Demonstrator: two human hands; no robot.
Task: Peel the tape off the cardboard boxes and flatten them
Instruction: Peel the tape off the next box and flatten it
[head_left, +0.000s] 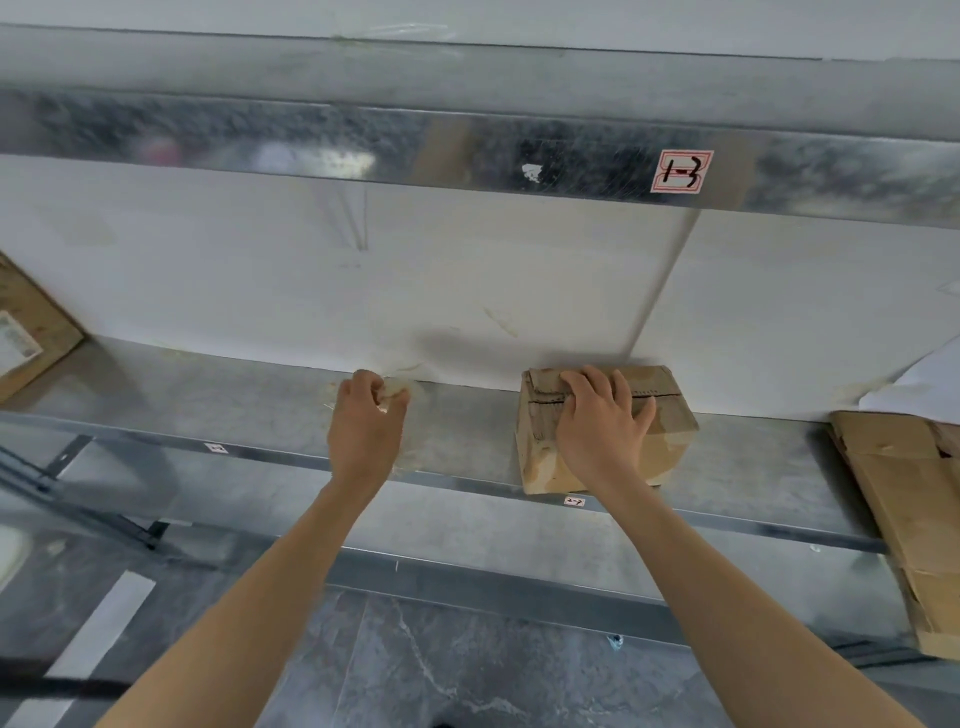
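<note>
While the box (670, 431) spans the metal shelf (208, 410) from wall (467, 286) to front edge, right hand (602, 421) rests spread on top; left hand (363, 421), well apart, grips tape wad (393, 393).

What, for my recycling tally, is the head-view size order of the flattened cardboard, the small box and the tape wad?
1. flattened cardboard, nearer and cropped
2. small box
3. tape wad

we count two hands, left hand (366, 421) and right hand (605, 423); two boxes, small box (672, 436) and left-edge box (31, 332); one flattened cardboard (904, 519); one tape wad (395, 392).
</note>
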